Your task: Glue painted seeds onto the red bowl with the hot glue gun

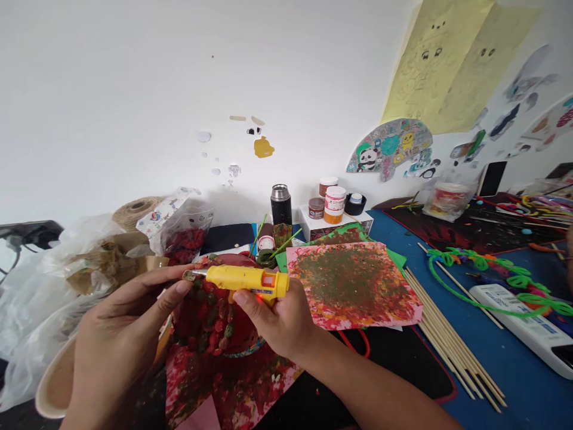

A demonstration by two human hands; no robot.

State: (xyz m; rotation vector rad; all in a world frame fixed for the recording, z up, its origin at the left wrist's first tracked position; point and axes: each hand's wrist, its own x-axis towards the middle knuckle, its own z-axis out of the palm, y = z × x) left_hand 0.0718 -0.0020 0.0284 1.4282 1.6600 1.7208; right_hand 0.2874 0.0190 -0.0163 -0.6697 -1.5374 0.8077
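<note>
My right hand point(289, 316) is wrapped around a yellow hot glue gun point(239, 278), its nozzle pointing left. Between thumb and forefinger, my left hand point(119, 328) pinches a small greenish-brown piece point(190, 275), and the nozzle tip meets it or lies very close. Just below the glue gun sits a dark red round object point(244, 334) with red and green lumps point(219, 325) over its left part; my hands hide some of it. Beneath it lies a paint-smeared red and green sheet point(242, 388).
A tan bowl point(51, 382) and plastic bags point(27, 334) crowd the left. Behind stand a black thermos point(281, 209) and paint jars point(335, 203). To the right are a painted pink sheet point(358, 286), wooden sticks point(452, 334) and a white power strip point(519, 325).
</note>
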